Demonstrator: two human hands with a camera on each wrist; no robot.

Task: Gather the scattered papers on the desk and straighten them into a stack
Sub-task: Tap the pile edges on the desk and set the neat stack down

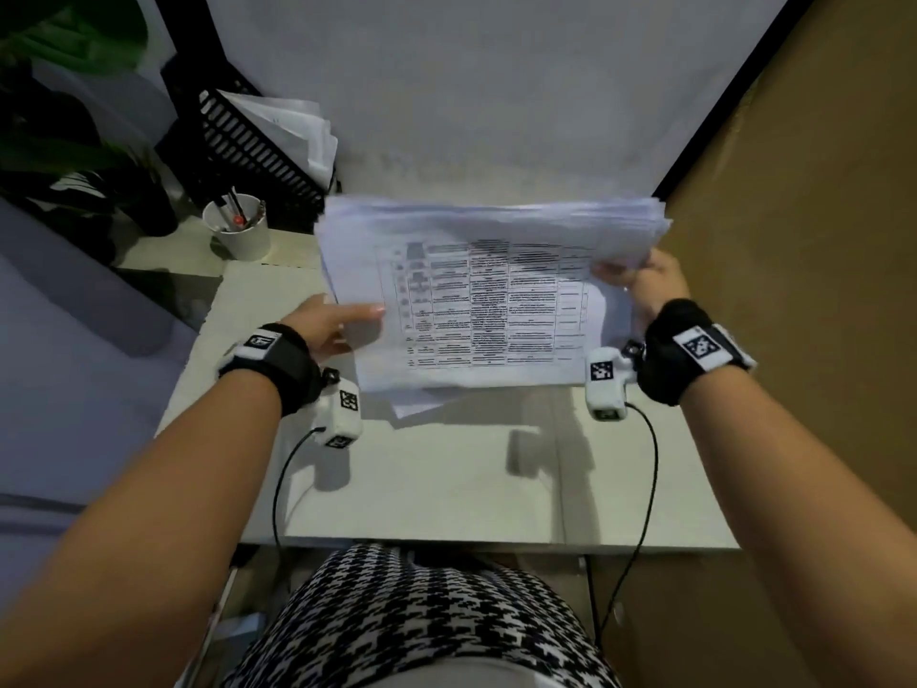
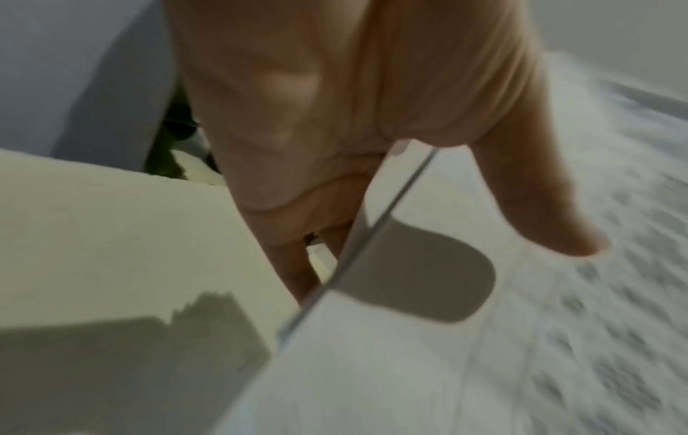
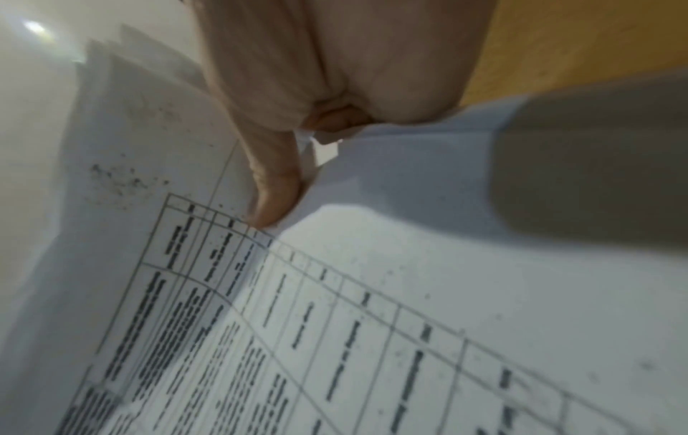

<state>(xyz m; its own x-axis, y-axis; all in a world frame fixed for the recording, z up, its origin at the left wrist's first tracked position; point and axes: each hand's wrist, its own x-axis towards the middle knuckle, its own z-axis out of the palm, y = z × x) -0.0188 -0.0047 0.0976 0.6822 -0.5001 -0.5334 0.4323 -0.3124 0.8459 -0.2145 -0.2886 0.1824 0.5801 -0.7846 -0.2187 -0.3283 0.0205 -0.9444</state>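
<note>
A thick stack of white papers (image 1: 476, 300), its top sheet printed with a table, is held up off the pale desk (image 1: 436, 484), tilted toward me. My left hand (image 1: 337, 322) grips its left edge, thumb on top and fingers beneath. My right hand (image 1: 640, 278) pinches the right edge near the far corner. In the right wrist view the thumb lies on the printed papers (image 3: 372, 294) and the sheet edges fan unevenly. The left wrist view shows the papers (image 2: 484, 323) edge-on, thumb on top and fingers under.
A white cup of pens (image 1: 238, 230) stands at the desk's back left, beside a black slatted file rack (image 1: 253, 146) with more papers in it. A brown board (image 1: 804, 240) bounds the right side, a white wall the back. Dark plant leaves (image 1: 59, 141) fill the far left.
</note>
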